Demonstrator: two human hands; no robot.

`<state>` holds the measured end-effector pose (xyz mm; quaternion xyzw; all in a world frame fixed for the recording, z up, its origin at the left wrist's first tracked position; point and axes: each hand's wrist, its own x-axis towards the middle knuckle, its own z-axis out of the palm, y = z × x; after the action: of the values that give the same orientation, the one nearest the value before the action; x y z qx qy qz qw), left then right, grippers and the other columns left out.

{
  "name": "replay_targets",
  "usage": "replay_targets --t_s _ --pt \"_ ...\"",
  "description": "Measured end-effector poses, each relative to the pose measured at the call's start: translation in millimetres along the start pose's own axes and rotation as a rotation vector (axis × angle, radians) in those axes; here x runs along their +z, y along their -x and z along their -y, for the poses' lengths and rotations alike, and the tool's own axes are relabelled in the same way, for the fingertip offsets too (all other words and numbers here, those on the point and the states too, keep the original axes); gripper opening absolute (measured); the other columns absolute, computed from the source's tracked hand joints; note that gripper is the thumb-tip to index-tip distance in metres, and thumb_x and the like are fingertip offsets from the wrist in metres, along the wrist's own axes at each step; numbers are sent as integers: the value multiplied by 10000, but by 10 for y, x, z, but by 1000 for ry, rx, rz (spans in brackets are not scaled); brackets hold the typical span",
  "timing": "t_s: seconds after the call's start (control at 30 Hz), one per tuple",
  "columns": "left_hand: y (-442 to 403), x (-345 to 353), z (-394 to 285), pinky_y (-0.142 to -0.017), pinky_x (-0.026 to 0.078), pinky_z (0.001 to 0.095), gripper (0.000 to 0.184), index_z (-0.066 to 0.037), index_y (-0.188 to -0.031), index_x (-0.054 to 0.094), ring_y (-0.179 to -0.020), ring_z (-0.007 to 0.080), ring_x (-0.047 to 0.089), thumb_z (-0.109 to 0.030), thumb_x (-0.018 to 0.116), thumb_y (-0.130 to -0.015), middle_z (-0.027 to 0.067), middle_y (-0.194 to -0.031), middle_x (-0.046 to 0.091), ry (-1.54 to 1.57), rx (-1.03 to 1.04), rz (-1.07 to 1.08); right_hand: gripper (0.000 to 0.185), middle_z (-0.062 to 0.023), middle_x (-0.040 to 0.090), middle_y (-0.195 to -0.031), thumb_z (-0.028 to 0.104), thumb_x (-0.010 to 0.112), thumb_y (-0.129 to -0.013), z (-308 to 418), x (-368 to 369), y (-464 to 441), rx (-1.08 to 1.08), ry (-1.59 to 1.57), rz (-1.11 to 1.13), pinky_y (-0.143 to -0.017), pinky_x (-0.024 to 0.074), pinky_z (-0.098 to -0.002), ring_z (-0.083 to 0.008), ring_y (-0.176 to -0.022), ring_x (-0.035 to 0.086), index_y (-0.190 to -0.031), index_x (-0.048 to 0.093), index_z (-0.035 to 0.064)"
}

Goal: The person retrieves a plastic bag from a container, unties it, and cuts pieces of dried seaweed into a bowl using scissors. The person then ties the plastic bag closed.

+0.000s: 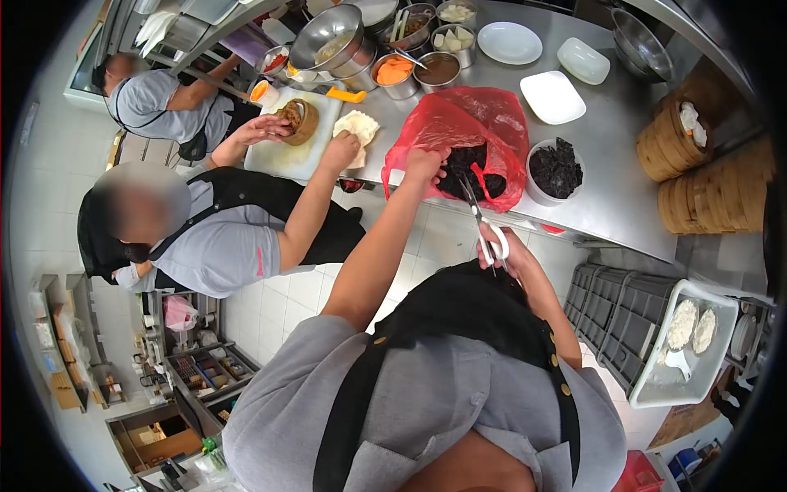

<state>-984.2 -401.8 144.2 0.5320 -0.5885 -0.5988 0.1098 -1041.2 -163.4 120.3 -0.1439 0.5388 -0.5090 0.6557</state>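
My right hand (pixel 503 246) is closed around the white handles of a pair of scissors (pixel 475 205). Their blades point into an open red plastic bag (pixel 414 123), among black, crinkled, seaweed-like pieces (pixel 464 161). At the bag's left side my left hand (pixel 425 165) is closed, its fingertips against the black pieces and pinching what looks like one of them. The bag's folds and my fingers partly hide that grip. Just right of the bag stands a white tub (pixel 539 190) filled with more black pieces.
White dishes (pixel 510 43) and metal bowls of ingredients (pixel 394 75) stand at the back of the steel counter (pixel 607 193). Bamboo steamers (pixel 711 199) are stacked at right. On my left, a co-worker (pixel 238 213) handles food over a white cutting board (pixel 324 123).
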Motion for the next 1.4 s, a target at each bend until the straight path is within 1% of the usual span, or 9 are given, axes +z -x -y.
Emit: replay_targets --t_s 0.33,0.53,0.83,0.93,1.0,1.07,1.17,1.27,1.4 --pt "-52 77 -6 -433 464 314 202 11 -856 628 -559 207 617 -190 643 -840 89 -715 606 128 -79 23 623 -30 575 -646 678 588 -764 170 139 -302 7 -43 -73 -368 332 -230 -146 -486 594 -808 572 56" --pt "-22 222 123 -406 456 313 202 44 -894 614 -527 197 592 -149 636 -839 99 -688 600 12 166 -9 631 -25 574 -651 706 580 -747 233 178 -393 16 -61 -89 -363 308 -218 -142 -508 595 -834 550 82" --pt "-39 110 -100 -490 504 335 202 -7 -974 618 -614 187 600 -161 622 -844 94 -800 634 84 -51 27 576 -22 558 -623 651 602 -774 347 201 -439 -26 -72 -113 -352 320 -224 -137 -461 569 -809 547 79" --pt "-316 49 73 -509 510 356 261 -33 -1046 604 -741 187 623 -225 581 -871 82 -907 650 83 60 93 555 -31 542 -594 603 638 -779 328 266 -215 -102 -101 -104 -354 370 -239 -132 -436 545 -787 548 55" --pt "-528 133 358 -536 516 367 283 -49 -1091 590 -804 190 625 -236 546 -884 75 -962 650 -30 144 -73 538 -37 549 -589 578 655 -778 281 296 -147 -119 -112 -103 -349 369 -238 -132 -435 553 -760 574 46" --pt "-478 219 449 -619 520 400 276 -28 -1097 585 -878 262 632 -168 501 -874 145 -1006 648 -203 473 -244 556 -46 554 -594 581 666 -765 223 328 -146 -120 -126 -117 -359 397 -245 -138 -440 562 -761 591 30" --pt "-443 178 305 -701 507 433 244 -15 -1022 617 -901 353 618 -100 484 -836 199 -1003 642 -1385 381 0 591 -51 555 -601 614 667 -742 245 299 -169 -38 -74 -108 -362 396 -242 -144 -449 569 -770 591 29" --pt "-524 140 559 -725 495 461 209 -11 -927 644 -895 407 601 -77 484 -809 218 -959 641 -829 770 -237 595 -45 564 -635 637 645 -746 170 301 -345 9 -56 -101 -362 382 -241 -150 -462 577 -793 578 48" --pt "-774 118 724 -743 491 470 206 -26 -920 649 -873 409 605 -78 481 -813 206 -932 648 -699 859 -285 564 -38 548 -596 610 658 -757 207 403 -324 -58 -103 -145 -362 389 -244 -140 -436 551 -804 578 54"
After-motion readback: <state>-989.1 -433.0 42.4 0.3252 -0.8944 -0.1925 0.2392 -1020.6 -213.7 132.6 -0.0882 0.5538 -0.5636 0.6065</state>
